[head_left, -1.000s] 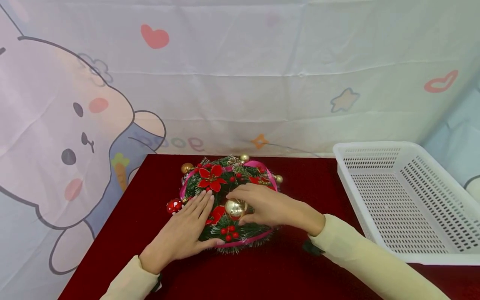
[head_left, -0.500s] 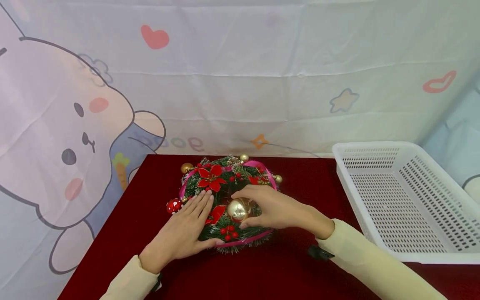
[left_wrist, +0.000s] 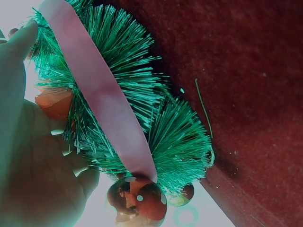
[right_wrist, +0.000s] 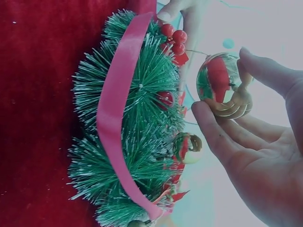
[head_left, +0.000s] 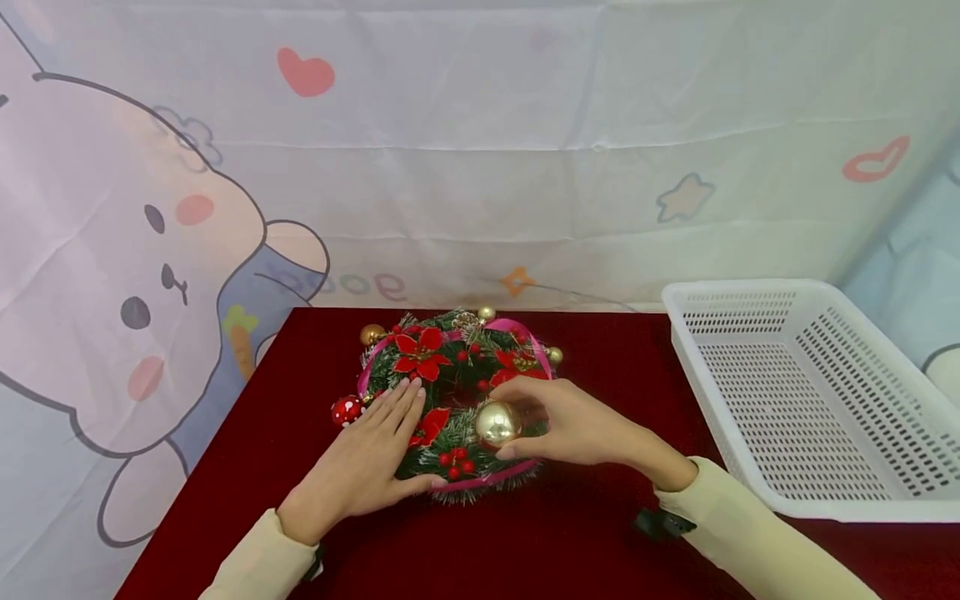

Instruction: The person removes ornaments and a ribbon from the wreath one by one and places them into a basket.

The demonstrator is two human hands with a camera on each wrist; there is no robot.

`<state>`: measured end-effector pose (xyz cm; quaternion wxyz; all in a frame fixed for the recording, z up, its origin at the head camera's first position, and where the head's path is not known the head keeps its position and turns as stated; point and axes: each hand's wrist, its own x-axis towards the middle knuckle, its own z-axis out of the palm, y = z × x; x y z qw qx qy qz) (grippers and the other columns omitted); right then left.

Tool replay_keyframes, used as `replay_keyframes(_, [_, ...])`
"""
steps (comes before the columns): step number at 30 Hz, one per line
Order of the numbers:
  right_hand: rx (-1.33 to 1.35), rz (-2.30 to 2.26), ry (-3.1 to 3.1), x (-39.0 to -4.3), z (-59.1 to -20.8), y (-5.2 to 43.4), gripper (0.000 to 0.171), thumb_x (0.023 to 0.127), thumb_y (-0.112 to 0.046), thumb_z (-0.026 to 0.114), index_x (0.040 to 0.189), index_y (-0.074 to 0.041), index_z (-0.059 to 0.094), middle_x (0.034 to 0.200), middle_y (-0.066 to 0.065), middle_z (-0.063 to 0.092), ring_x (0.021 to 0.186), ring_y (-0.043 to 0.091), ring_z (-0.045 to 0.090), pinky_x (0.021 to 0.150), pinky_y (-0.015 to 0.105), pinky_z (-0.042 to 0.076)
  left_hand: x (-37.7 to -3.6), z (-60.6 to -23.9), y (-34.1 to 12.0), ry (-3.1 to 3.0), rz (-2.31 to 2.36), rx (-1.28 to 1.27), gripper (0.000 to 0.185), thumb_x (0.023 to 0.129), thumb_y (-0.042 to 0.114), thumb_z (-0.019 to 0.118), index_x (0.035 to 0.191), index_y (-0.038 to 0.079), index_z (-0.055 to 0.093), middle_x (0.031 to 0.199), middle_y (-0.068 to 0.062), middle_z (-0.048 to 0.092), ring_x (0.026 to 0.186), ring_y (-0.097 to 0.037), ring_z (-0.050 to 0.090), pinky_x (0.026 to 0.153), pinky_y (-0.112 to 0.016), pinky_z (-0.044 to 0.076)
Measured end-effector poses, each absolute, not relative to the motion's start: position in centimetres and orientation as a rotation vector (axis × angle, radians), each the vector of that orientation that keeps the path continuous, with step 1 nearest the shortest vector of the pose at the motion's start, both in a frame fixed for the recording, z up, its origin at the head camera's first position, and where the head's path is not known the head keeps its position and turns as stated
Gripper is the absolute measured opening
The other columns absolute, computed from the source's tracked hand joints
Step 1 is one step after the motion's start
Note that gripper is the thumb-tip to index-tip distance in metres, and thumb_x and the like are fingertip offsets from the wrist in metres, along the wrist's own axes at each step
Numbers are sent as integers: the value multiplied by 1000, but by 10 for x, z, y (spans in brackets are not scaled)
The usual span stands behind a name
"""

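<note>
A Christmas wreath (head_left: 459, 435) of green tinsel lies on the table, with red poinsettias, berries and a pink ribbon (right_wrist: 111, 104). My left hand (head_left: 363, 458) rests flat on its near left side, fingers straight and thumb spread. Between the thumb and fingertips of my right hand (head_left: 581, 425) is a shiny gold bauble (head_left: 498, 424), held over the wreath's near right part. In the right wrist view the bauble stands apart from the tinsel, and a thin wire shows between it and the red berries (right_wrist: 179, 42). A red spotted bauble (left_wrist: 137, 201) hangs at the wreath's left edge.
To the right stands a white perforated plastic basket (head_left: 870, 510). Dark red cloth (head_left: 525, 550) covers the table, and a pale printed curtain (head_left: 465, 192) rises behind it. Smaller gold baubles (head_left: 372, 335) stick out around the wreath's far edge.
My right hand has moved to the right, carrying the gold bauble away from the middle of the wreath. The left hand has stayed in place on the wreath.
</note>
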<state>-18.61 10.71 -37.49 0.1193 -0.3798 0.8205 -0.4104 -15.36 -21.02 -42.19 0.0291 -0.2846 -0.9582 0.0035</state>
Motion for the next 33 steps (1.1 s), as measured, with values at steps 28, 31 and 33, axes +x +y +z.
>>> replay_keyframes(28, [-1224,-1078,2622,-175,-391,123,65,84,-10,89,141,-12,60,135,1,68,119,18,67,100,44,62,-153,-421,-210,-2962,27,-876,110,95,82,46,166,1,27,177,-15,20,165,-35,20,132,-53,27])
replay_keyframes(31, [-1279,-1036,2657,-173,-392,121,65,84,-6,88,143,-10,60,141,3,65,129,23,64,105,46,59,-153,-421,-210,-2962,28,-878,110,95,83,45,166,1,27,177,-15,19,165,-35,20,132,-54,27])
replay_keyframes(33, [-1313,-998,2680,-172,-392,119,63,85,-4,86,143,-11,61,145,4,62,134,24,61,107,44,59,-153,-421,-210,-2959,31,-879,110,95,83,46,166,1,27,177,-15,19,165,-35,21,132,-53,27])
